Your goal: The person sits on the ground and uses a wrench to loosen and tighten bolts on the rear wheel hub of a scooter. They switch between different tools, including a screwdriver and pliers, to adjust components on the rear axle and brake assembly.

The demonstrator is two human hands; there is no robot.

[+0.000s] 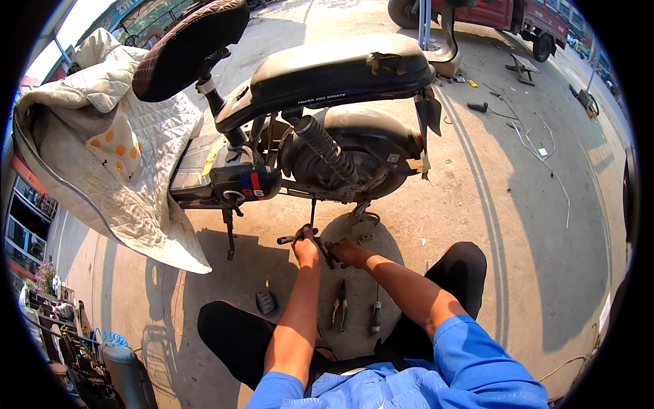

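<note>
Between my knees and the electric scooter (pixel 340 146), both hands work close together, low over the ground. My left hand (pixel 306 249) is closed around a dark metal bar (pixel 286 240) that sticks out to its left. A thin dark rod (pixel 313 213) rises from that hand toward the scooter's underside; whether it joins the bar is hidden. My right hand (pixel 349 253), just beside it, is closed on a dark metal piece (pixel 331 258) whose kind I cannot make out. On the ground nearer me lie pliers (pixel 340 305) with yellow-green handles and a screwdriver (pixel 376 317).
A quilted cover (pixel 150 146) hangs over the scooter's front. The kickstand (pixel 229 235) points down at left. A grey cylindrical part (pixel 266 302) sits by my left knee. A blue tank (pixel 124 373) stands lower left; wires and scraps (pixel 535 140) lie far right.
</note>
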